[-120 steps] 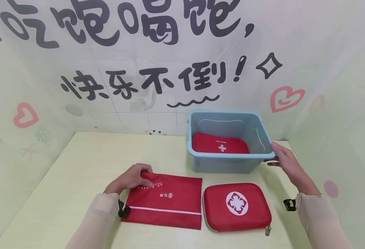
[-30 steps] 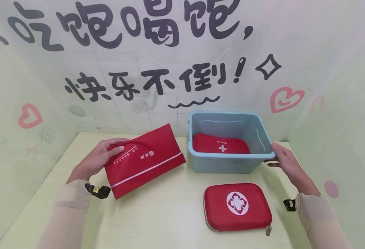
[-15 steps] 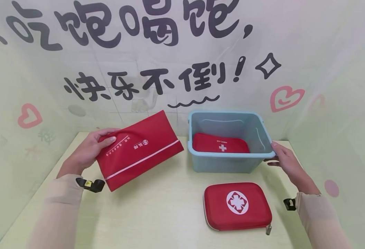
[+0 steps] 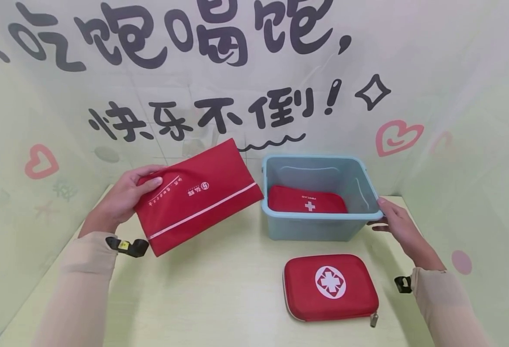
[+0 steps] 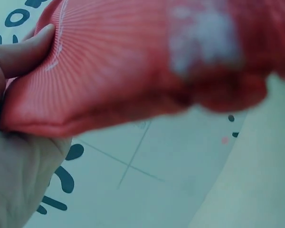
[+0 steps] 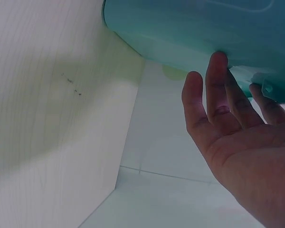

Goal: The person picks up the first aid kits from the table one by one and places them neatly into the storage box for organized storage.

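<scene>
In the head view my left hand (image 4: pixel 122 197) grips one end of a flat red fabric pouch (image 4: pixel 202 193), thumb on its printed face. The pouch is tilted above the table, its far end reaching toward a light blue plastic bin (image 4: pixel 311 229). Close up in the left wrist view, the pouch (image 5: pixel 109 76) is creased under the thumb. My right hand (image 4: pixel 399 229) holds the bin's front right rim corner; in the right wrist view the fingers (image 6: pixel 217 90) lie at the bin's outer side. A red first aid pouch (image 4: pixel 291 200) lies inside the bin.
A red hard-shell first aid case (image 4: pixel 330 289) with a white cross emblem lies on the table (image 4: pixel 220 299) in front of the bin, its zipper pull at the near right corner. A printed cloth wall (image 4: pixel 220 62) stands behind and along both sides.
My left hand has lifted the red pouch off the table and tilted it; over the last half second it rose slightly and its far end moved toward the bin. The right hand stays put.
</scene>
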The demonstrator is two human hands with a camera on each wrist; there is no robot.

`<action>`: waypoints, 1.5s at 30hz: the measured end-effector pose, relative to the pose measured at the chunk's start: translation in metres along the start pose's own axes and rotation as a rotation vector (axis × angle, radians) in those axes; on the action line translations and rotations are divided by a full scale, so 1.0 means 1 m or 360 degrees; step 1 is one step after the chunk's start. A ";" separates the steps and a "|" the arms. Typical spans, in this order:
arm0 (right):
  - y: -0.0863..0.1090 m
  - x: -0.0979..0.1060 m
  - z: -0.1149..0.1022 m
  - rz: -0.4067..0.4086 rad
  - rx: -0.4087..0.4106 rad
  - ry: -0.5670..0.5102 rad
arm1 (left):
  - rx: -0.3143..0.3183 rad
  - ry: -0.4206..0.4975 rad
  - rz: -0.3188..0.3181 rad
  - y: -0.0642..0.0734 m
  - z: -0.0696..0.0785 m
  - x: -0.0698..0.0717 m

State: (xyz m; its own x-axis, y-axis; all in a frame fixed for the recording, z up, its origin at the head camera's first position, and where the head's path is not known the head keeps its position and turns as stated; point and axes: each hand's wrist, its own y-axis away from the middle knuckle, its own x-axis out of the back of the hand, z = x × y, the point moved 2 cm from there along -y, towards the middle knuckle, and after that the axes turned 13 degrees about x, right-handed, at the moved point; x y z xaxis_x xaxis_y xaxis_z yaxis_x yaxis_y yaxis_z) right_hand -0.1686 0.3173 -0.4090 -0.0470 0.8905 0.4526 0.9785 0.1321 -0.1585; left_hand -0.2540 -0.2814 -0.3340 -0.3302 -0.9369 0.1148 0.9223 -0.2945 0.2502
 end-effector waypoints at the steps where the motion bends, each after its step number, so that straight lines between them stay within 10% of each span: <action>1: 0.000 0.000 0.000 0.0002 -0.0002 0.0000 | 0.0000 0.0004 0.0004 -0.001 0.002 -0.001; 45: 0.002 -0.002 0.000 0.0009 -0.0001 -0.0026 | 0.0106 0.0034 -0.0200 -0.070 0.048 -0.109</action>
State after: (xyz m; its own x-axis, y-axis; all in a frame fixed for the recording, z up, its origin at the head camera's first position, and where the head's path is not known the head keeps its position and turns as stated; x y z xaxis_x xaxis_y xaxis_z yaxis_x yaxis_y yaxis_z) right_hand -0.1665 0.3159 -0.4096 -0.0448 0.8983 0.4371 0.9788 0.1270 -0.1607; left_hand -0.2921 -0.1499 -0.3183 -0.4374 -0.8974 0.0582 0.8583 -0.3973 0.3247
